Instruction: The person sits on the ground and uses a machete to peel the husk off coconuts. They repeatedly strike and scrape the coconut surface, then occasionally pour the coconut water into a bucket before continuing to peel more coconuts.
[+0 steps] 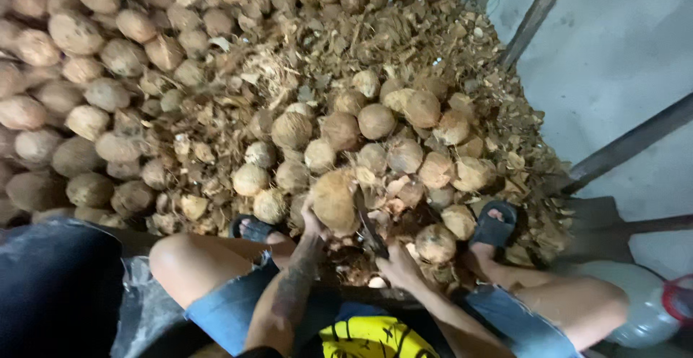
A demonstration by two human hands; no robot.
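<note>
I sit with knees apart over a heap of husked coconuts. My left hand holds a brown coconut upright between my feet. My right hand grips the handle of a dark blade whose edge lies against the right side of that coconut. Husk scraps lie under both hands. Another small coconut rests just right of my right hand.
A large pile of coconuts fills the left and back. A cluster of coconuts sits ahead amid husk chips. My sandalled feet flank the work spot. A clear plastic bottle lies at right, by metal bars.
</note>
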